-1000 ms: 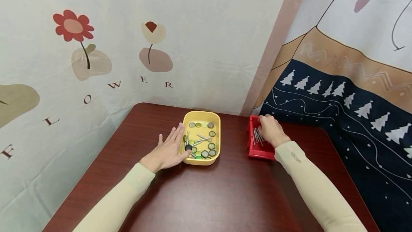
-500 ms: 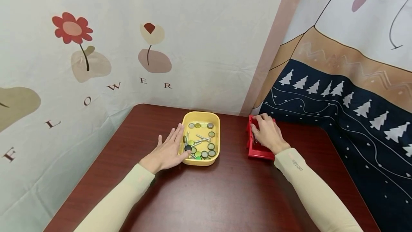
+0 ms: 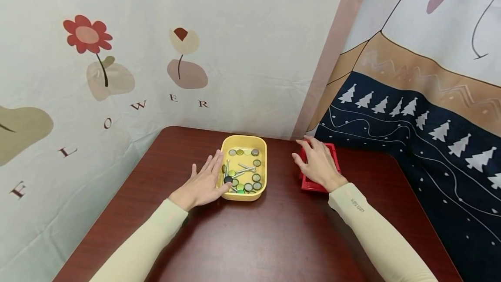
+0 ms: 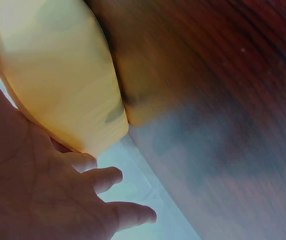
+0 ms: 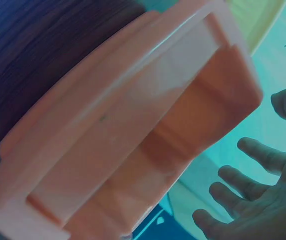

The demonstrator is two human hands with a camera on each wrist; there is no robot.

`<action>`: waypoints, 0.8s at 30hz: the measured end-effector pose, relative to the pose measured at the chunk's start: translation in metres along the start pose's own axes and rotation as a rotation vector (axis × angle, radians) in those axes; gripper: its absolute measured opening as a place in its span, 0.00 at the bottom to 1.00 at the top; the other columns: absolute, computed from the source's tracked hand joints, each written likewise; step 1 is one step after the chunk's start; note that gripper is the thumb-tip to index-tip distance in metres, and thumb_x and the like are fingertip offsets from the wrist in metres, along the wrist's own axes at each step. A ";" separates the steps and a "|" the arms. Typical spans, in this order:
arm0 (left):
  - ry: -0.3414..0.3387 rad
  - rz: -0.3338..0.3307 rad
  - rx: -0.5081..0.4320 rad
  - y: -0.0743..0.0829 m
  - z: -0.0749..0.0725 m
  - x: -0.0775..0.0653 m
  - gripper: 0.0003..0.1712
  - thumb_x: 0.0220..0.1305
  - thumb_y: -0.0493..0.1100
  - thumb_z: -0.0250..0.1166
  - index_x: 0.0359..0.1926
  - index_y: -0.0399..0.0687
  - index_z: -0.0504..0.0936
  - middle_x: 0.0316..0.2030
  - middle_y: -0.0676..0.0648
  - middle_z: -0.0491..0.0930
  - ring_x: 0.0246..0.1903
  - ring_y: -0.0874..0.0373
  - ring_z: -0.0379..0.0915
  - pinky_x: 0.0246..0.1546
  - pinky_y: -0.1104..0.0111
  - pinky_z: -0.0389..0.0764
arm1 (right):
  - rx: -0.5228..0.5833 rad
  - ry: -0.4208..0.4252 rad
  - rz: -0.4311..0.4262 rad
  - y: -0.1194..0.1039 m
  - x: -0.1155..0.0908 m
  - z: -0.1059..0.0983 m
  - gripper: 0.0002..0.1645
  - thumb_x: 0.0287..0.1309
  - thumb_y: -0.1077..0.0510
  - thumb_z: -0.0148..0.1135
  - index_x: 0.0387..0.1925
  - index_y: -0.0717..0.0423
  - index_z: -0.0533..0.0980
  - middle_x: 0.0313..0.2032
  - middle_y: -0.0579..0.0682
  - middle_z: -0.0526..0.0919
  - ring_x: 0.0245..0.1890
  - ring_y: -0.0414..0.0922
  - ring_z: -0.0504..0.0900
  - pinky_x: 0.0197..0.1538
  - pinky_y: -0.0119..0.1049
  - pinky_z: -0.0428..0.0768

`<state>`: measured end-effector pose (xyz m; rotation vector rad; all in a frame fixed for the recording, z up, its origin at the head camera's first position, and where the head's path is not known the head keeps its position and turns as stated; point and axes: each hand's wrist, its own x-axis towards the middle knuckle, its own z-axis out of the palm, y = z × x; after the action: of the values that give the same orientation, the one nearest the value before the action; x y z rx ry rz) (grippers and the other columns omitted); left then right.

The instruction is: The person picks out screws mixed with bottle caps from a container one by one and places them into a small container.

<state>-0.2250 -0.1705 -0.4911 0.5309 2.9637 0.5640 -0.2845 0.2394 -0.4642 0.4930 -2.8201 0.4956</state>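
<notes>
My left hand [image 3: 201, 184] rests with straight fingers against the left rim of a yellow tray [image 3: 263, 156]. Inside that tray lie several round bottle caps [image 3: 256, 177] and several slim silver nail-like pieces [image 3: 245, 169]. A black round piece [image 3: 228, 179] lies by my left thumb. My right hand [image 3: 318, 162] hovers, fingers spread, over a red bin [image 3: 314, 186]. The right wrist view has that bin in a paler orange tint, with my right fingers [image 5: 242, 182] apart from its wall and holding nothing visible. My hand hides most of the bin's inside in the head view.
A dark red-brown table [image 3: 266, 238] carries both containers, with a gap between them. Behind it hangs a pale printed cloth [image 3: 242, 55] with flowers. To the right is a dark blue cloth [image 3: 391, 142] with white trees.
My right hand has come up out of the red bin and shifted left, its fingers spreading. The silver pieces in that bin are now out of sight. My left hand stays put.
</notes>
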 end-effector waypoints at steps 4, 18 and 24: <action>0.002 0.001 -0.001 0.000 0.000 -0.001 0.61 0.86 0.67 0.61 0.97 0.42 0.39 0.98 0.41 0.36 0.96 0.31 0.41 0.83 0.13 0.45 | 0.003 -0.014 -0.024 -0.011 0.001 0.001 0.41 0.82 0.39 0.66 0.86 0.52 0.74 0.87 0.64 0.69 0.89 0.67 0.66 0.90 0.76 0.60; 0.004 0.004 0.000 0.001 -0.001 -0.001 0.61 0.86 0.67 0.61 0.97 0.41 0.40 0.97 0.39 0.37 0.95 0.31 0.42 0.83 0.13 0.46 | 0.025 -0.054 -0.153 -0.050 0.014 0.009 0.42 0.81 0.37 0.67 0.87 0.48 0.73 0.88 0.61 0.69 0.92 0.66 0.64 0.92 0.72 0.60; 0.000 0.004 -0.003 0.001 -0.001 -0.002 0.61 0.87 0.67 0.61 0.97 0.41 0.39 0.97 0.40 0.36 0.96 0.31 0.40 0.83 0.13 0.45 | 0.031 -0.112 -0.198 -0.073 0.021 0.010 0.42 0.80 0.39 0.71 0.85 0.51 0.75 0.87 0.62 0.72 0.92 0.66 0.64 0.92 0.69 0.62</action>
<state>-0.2235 -0.1707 -0.4894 0.5373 2.9616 0.5691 -0.2784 0.1655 -0.4463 0.8205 -2.8303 0.4862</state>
